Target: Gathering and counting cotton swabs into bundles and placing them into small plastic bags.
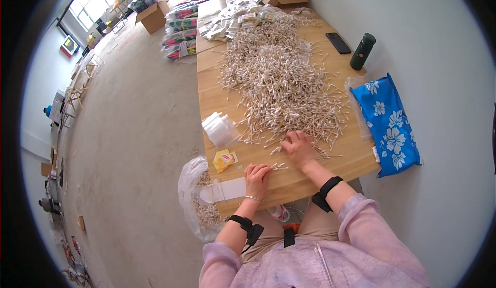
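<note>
A large heap of cotton swabs [284, 76] with pale sticks and white tips spreads over the wooden table [212, 76]. At its near edge, my right hand [299, 147] has its fingers curled down and pinched around some swabs; their tips poke out on its left. My left hand [257, 179] is closed near the table's front edge, and a few swabs stick out from it toward the right. Beneath and beside that hand lies a flat white strip [232, 188] with a clear rounded end, reaching past the table's left edge.
Clear plastic sleeves [219, 128] and a yellow packet [223, 160] lie at the left. A clear bag of swabs [192, 200] hangs beside the table. To the right are a blue flowered pack [390, 127], a dark bottle [362, 51] and a phone [338, 43]. Filled packets [240, 16] cover the far end.
</note>
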### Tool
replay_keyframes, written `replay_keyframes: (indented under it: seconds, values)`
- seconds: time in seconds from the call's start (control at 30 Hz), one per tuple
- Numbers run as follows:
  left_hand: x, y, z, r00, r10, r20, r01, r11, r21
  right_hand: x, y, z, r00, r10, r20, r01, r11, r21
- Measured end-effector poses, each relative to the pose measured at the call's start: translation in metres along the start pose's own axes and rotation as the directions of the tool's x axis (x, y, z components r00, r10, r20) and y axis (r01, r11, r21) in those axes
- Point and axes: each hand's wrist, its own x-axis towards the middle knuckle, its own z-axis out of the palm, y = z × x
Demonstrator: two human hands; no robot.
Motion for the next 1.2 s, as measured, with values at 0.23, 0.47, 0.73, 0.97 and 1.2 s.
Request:
replay_keyframes:
  seconds: [0.23,0.47,0.73,0.97,1.2]
  values:
    - [0.004,0.017,-0.001,0.982,-0.156,-0.104,0.159,0.987,0.029,-0.024,-0.048,0.008,0.998,-0.011,0.063,-0.006,0.967,0.254]
    - [-0.001,-0.005,0.004,0.998,-0.036,-0.050,0.037,0.999,0.036,-0.038,-0.019,0.004,0.998,0.012,-0.057,-0.002,0.985,0.174]
    - [0.004,0.007,0.005,0.990,-0.103,-0.098,0.103,0.995,-0.012,-0.027,0.026,-0.017,0.969,0.237,-0.064,-0.230,0.968,0.105]
    - [0.000,-0.007,0.004,0.999,0.000,-0.038,0.003,0.998,0.064,-0.031,-0.017,-0.006,0.999,-0.045,0.020,0.040,0.978,0.203]
    - [0.002,0.003,0.002,0.998,-0.065,-0.019,0.065,0.998,-0.009,-0.039,-0.026,0.006,0.983,0.069,0.168,-0.132,0.907,0.399]
